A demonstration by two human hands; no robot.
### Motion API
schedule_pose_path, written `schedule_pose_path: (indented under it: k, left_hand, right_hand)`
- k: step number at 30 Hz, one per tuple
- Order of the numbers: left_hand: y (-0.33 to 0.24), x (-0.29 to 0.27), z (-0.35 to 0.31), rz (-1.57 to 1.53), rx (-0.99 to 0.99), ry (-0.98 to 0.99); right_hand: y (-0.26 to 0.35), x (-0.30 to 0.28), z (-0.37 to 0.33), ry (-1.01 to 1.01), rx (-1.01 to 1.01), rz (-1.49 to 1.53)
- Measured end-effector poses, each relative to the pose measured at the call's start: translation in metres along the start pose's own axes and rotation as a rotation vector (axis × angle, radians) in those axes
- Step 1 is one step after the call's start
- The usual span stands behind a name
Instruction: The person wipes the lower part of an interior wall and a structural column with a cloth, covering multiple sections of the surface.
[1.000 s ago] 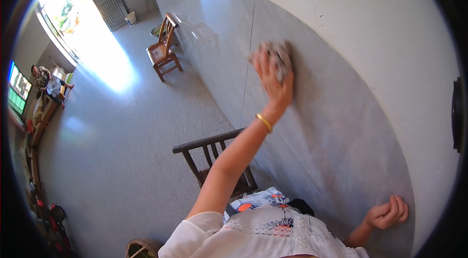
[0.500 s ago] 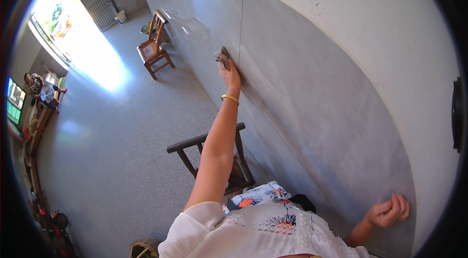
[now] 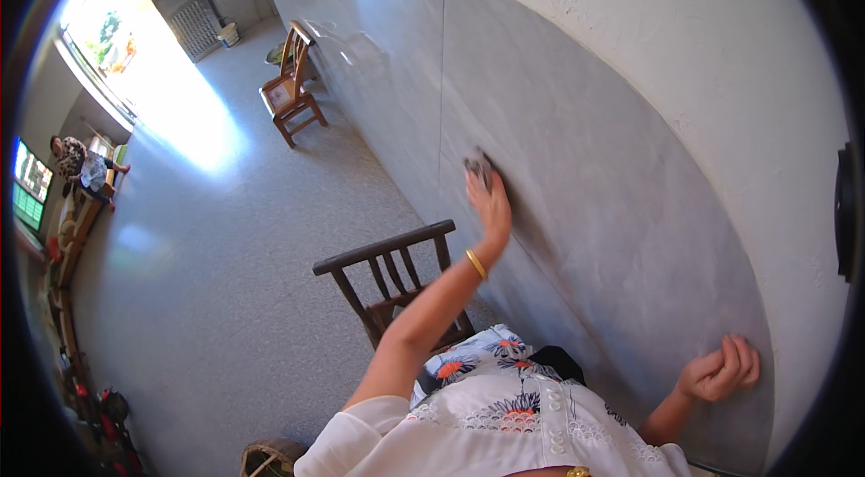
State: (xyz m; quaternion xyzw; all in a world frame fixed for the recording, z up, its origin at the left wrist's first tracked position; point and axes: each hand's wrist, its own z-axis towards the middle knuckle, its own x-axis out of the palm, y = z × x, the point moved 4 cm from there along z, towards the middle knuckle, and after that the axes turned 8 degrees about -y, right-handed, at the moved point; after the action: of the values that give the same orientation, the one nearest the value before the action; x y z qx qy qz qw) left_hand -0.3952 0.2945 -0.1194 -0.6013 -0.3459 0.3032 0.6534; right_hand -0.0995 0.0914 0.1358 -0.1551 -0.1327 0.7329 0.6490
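Observation:
My left hand, with a gold bangle at the wrist, presses a crumpled grey-brown cloth against the smooth grey wall panel. Its fingers are closed over the cloth, which partly sticks out past the fingertips. Lower on the right, my right hand is at the panel near its curved border with the white wall. Those fingers are curled in, and nothing shows in them. A dark wooden chair stands below my left forearm, its backrest partly covered by the arm.
Along the panel farther off stands a brown wooden chair. A person sits on a bench at the far left. Bright light comes through an open doorway, with a bucket nearby. A woven basket is at the lower edge.
My left hand has slid the cloth along the panel, back toward me and to the right, and the elbow has bent. My right hand remains at nearly the same spot.

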Motion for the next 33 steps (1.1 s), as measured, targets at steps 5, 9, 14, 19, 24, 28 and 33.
schedule_pose_path:
  k: [5,9,14,19,24,28,33]
  left_hand:
    - [-0.091,0.006,0.135,0.060,0.317,-0.004]
    - [-0.159,0.016,0.115,0.061,0.450,-0.175]
    - [-0.182,0.013,-0.036,-0.056,1.020,0.124]
    - [-0.169,0.007,-0.101,0.017,1.786,0.346]
    - [-0.186,0.009,-0.042,0.005,2.061,0.208]
    - [-0.220,0.021,0.043,0.120,1.542,0.182]
    - [-0.218,0.019,0.164,-0.036,1.010,-0.260]
  right_hand:
    - [0.001,-0.003,0.005,0.016,0.000,-0.003]
    - [0.005,-0.001,0.006,0.052,0.017,-0.009]
    - [0.005,0.000,0.004,0.046,0.024,-0.011]
    - [0.002,0.000,0.002,0.017,0.009,0.061]
    - [0.003,0.003,-0.001,-0.003,0.019,0.094]
    - [0.002,-0.002,0.002,0.004,0.021,0.039]
    - [0.002,0.000,-0.003,0.011,0.022,0.018]
